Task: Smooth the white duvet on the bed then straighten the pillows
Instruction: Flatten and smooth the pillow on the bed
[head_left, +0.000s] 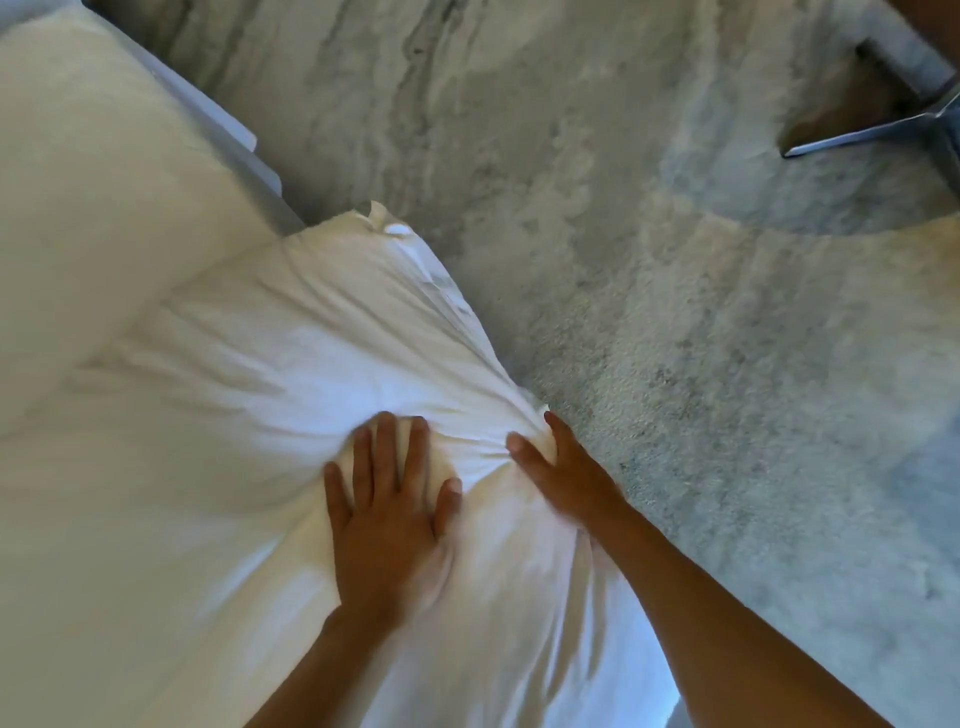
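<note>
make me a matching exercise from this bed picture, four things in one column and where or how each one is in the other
Things:
1. left hand
2. right hand
3. pillow
4. carpet

States or places:
a. grey, beside the bed on the right
b. fingers spread, pressing flat on the white duvet
c. upper left, cream, plump
d. at the duvet's edge, fabric bunched against it

Pairs: 1-b, 2-d, 3-c, 4-a

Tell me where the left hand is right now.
In the head view, the left hand lies low and centre, pressed flat on the white duvet, just left of the right hand at the duvet's edge.
</note>
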